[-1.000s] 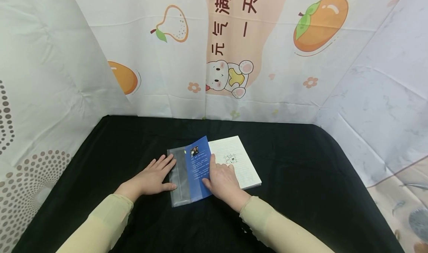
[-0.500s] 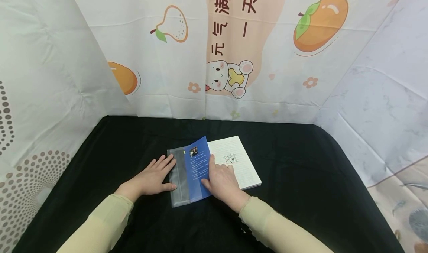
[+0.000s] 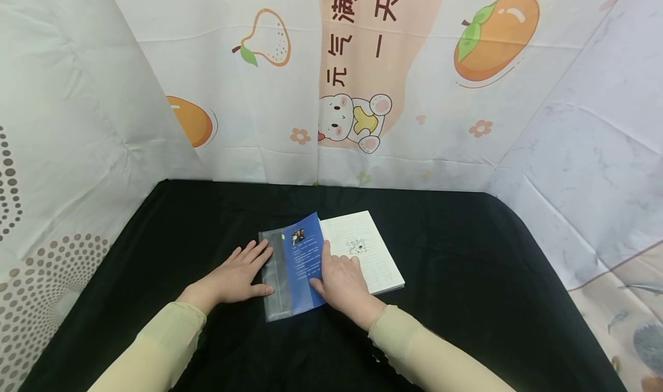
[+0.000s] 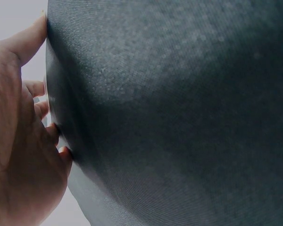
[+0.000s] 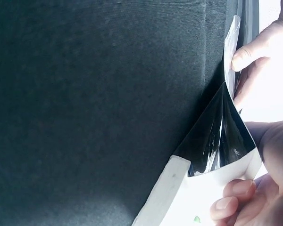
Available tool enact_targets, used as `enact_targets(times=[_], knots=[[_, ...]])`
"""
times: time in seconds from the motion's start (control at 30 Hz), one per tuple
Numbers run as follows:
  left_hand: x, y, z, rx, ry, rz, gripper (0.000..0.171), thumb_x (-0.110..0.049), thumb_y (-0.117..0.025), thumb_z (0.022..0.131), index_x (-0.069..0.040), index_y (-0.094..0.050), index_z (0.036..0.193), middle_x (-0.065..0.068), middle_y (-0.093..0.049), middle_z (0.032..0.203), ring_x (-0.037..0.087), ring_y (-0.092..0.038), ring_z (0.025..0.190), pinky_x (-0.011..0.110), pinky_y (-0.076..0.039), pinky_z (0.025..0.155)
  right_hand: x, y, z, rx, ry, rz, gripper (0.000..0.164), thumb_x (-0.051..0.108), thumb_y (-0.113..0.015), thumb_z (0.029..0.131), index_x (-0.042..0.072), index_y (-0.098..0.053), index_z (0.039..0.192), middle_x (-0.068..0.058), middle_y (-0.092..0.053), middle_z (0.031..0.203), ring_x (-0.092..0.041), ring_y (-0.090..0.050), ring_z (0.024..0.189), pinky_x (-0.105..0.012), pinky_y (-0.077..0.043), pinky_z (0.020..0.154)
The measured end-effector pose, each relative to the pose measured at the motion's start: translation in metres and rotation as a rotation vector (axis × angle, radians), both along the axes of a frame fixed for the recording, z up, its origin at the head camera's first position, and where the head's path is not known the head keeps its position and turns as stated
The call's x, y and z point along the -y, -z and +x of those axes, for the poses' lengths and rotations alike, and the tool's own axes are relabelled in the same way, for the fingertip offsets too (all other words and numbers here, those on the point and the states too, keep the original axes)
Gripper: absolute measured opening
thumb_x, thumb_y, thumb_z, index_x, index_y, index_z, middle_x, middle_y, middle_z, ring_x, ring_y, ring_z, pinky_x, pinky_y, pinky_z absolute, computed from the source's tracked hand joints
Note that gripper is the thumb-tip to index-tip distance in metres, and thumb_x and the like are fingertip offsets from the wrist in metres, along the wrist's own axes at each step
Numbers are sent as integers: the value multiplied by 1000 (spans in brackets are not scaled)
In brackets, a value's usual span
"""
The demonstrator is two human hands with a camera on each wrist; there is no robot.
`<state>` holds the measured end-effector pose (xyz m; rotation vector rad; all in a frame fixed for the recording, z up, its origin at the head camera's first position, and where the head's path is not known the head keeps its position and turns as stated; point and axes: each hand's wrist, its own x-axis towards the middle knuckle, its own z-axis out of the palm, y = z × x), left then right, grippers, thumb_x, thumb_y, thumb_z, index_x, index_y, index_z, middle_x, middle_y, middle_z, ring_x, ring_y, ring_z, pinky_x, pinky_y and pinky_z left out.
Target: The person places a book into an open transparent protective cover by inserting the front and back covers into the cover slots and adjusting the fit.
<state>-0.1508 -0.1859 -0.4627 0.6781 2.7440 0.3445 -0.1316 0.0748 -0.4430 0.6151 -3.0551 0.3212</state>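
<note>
A book with white pages (image 3: 382,265) lies open on the black cloth, a small drawing printed on its visible page. Its blue cover flap (image 3: 303,265) stands slanted up beside the pages, with a photo and white text on it. Along the left runs a clear plastic book cover (image 3: 278,300). My left hand (image 3: 225,280) rests flat with spread fingers, fingertips and thumb on the plastic's left edge. With thumb on the blue side and the other fingers on the page side, my right hand (image 3: 342,282) pinches the flap. The right wrist view shows the cover (image 5: 221,141) bowed open above the cloth.
Black cloth (image 3: 466,277) covers the table. White printed curtains (image 3: 248,104) hang behind and at both sides. At the lower right edge is a patterned fabric (image 3: 632,300).
My right hand has shifted slightly left, and the blue flap has tilted a little left with it. The left hand has stayed in place.
</note>
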Motion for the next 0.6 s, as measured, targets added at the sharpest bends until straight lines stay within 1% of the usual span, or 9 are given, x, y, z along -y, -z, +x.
enact_targets(times=[0.6], knots=[[0,0,1,-3,-8,2,87,-57,-58,90,-9,-23,152,13,-11,160,37,-4,144,60,-9,114,2,1,0,5,-5,1,86,43,-68,88,-8,-29,144,-10,-69,95,-22,-58,76,-35,-35,62]])
